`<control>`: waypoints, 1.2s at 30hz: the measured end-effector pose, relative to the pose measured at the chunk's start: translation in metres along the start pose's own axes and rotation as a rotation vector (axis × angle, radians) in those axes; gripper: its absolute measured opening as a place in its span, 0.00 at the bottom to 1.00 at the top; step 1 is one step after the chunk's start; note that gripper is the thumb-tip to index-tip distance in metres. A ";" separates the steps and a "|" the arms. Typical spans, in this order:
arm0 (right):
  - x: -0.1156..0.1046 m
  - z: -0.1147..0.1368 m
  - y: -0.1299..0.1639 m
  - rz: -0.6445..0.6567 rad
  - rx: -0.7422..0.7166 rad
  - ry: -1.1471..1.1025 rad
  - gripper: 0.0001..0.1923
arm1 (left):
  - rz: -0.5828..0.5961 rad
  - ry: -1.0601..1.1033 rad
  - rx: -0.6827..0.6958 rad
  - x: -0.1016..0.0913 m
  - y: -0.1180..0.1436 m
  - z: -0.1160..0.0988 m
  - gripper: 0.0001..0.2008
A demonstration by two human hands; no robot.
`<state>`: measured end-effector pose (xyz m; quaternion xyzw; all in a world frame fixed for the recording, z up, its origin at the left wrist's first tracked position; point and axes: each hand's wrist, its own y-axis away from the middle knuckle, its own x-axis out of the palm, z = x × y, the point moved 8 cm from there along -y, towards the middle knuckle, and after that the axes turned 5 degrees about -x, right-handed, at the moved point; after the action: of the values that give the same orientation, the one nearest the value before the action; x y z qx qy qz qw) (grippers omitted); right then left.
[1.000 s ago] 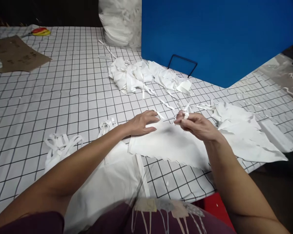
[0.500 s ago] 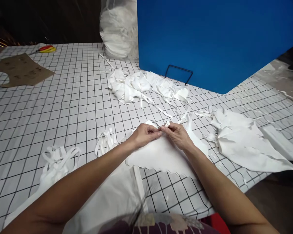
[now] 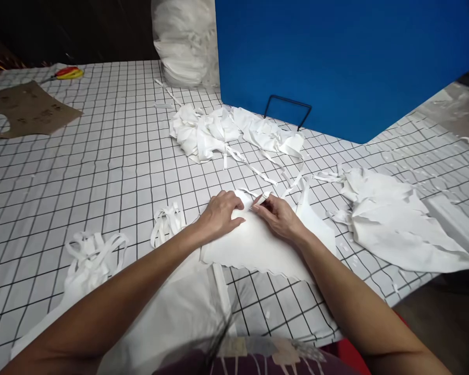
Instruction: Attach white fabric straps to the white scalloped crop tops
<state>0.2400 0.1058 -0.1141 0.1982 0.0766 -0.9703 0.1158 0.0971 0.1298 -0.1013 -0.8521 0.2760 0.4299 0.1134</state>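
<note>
White cloth, cut as a triangular panel [image 3: 258, 245] with a scalloped lower edge, lies flat just below the centre of the frame on the black-gridded table cover [image 3: 113, 161]. Both hands meet at its upper tip. The left hand [image 3: 219, 214] rests palm down on the panel's upper left part, fingers [image 3: 234, 202] loosely curled and pressing the cloth, thumb stretched toward the other hand. The right hand [image 3: 279, 216] sits just beside it, thumb and forefinger pinched together on the end of a narrow white strap [image 3: 262, 198] that rises at the panel's tip; its other fingers are curled under. The two hands are nearly touching.

Below the panel, toward the lower left of the frame, a larger white fabric piece [image 3: 175, 312] spreads to the table's near edge, partly under the left forearm. Left of the left hand lies a small bundle of white straps [image 3: 164, 223], and farther left a looser tangle of strips [image 3: 89, 250]. To the right of the right hand, a pile of similar triangular panels [image 3: 394, 224] reaches toward the right edge of the frame. Above the hands, at upper centre, a heap of crumpled white pieces with trailing ties [image 3: 226, 133] lies in front of a blue board [image 3: 336, 57] propped on a black wire stand [image 3: 287, 107]. A tall stack of white fabric [image 3: 185, 41] stands at top centre. In the upper left corner lie a brown cardboard pattern [image 3: 27, 107] and a red-and-yellow tool [image 3: 68, 72], too small to identify.
</note>
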 end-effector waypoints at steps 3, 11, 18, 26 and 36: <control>0.002 -0.002 0.001 -0.006 -0.020 0.043 0.11 | 0.052 0.014 -0.021 0.008 -0.001 0.008 0.05; 0.002 -0.004 0.002 0.011 -0.036 0.095 0.11 | 0.069 0.141 -0.075 0.007 -0.001 0.005 0.06; 0.003 0.001 0.002 0.075 -0.025 0.126 0.10 | 0.072 0.165 -0.066 0.010 0.000 0.007 0.07; 0.007 0.011 0.002 0.058 -0.076 0.141 0.07 | 0.115 0.129 -0.068 0.013 -0.003 0.007 0.08; 0.015 0.005 -0.007 -0.033 0.077 -0.443 0.21 | 0.176 0.028 -0.139 0.014 -0.008 0.004 0.08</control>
<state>0.2229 0.1087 -0.1146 -0.0169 0.0156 -0.9940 0.1065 0.1059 0.1332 -0.1148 -0.8363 0.3207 0.4446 0.0120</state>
